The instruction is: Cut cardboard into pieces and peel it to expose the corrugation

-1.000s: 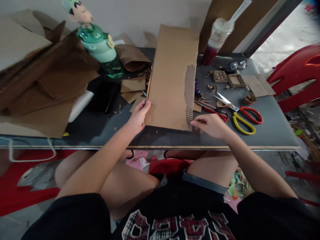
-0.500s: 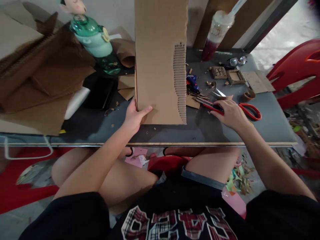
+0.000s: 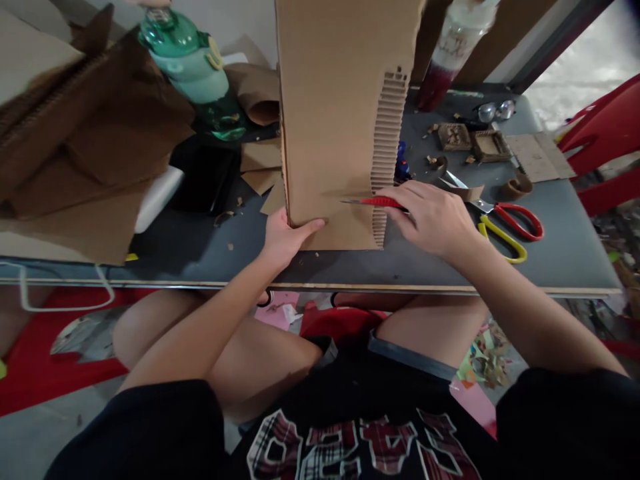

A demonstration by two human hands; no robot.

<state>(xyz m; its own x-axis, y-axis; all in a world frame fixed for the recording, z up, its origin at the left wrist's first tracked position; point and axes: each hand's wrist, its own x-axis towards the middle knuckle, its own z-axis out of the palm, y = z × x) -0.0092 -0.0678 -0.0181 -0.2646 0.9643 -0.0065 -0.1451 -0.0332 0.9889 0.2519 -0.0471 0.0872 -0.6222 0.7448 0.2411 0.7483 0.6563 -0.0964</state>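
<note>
A long cardboard sheet (image 3: 333, 133) stands up from the table before me, its right border peeled to bare ribs. My left hand (image 3: 289, 239) grips its lower left edge, thumb laid on the front face and the other fingers mostly hidden behind. In my right hand (image 3: 433, 217) is a red utility knife (image 3: 381, 201), the fingers closed round its handle. The blade points left in front of the lower part of the sheet; whether it touches I cannot tell. Beside that hand lie scissors (image 3: 520, 223) with one red and one yellow handle.
A green bottle (image 3: 197, 77), a dark phone (image 3: 207, 179) and folded cardboard (image 3: 95, 147) are on the left. Toward the right are a tumbler (image 3: 455, 50), eyeglasses (image 3: 496, 111), small cardboard boxes (image 3: 490, 145) and a cardboard ring (image 3: 517, 187). The table's front edge (image 3: 350, 288) runs above my lap.
My right hand has picked the utility knife up off the table and brought it left, over the cardboard. The scissors' yellow handle is now uncovered. My left hand keeps its hold.
</note>
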